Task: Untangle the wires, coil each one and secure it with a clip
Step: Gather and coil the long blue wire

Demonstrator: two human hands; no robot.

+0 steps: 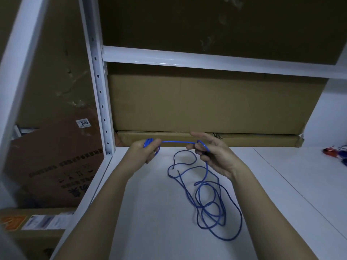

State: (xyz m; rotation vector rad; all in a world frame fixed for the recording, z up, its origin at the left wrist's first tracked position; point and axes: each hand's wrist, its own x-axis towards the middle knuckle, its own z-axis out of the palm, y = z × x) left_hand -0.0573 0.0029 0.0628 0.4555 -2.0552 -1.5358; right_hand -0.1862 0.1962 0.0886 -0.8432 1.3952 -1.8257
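Midway through coiling the blue wire (pixel 204 196), judging by the layout; left hand (pixel 145 152) clenched round a small bundle of finished turns, thumb on top pinning them; right hand (pixel 212 154) pinching the same wire a short way along, a small loop showing at the fingertips; a short taut span stretched between the two hands, above the far part of the white shelf (pixel 150 212); the remaining length falling from the right hand and lying in loose overlapping loops on the shelf, slightly right of centre, free end near the upper left of that heap; whether any true knot remains in the heap, impossible to tell from here. Best done by feeding one even turn at a time into the left-hand bundle, matching loop size to those already held; letting the wire roll a little between the right fingertips to shed twist rather than forcing it flat; drawing slack gently from the heap so crossed loops slide apart instead of cinching; keeping the left thumb firm so the held turns do not spring open. Red and blue items (pixel 336 153) at the far right edge, well apart, too small to identify. Cardboard boxes (pixel 206 104) stacked at the back, just behind the hands.
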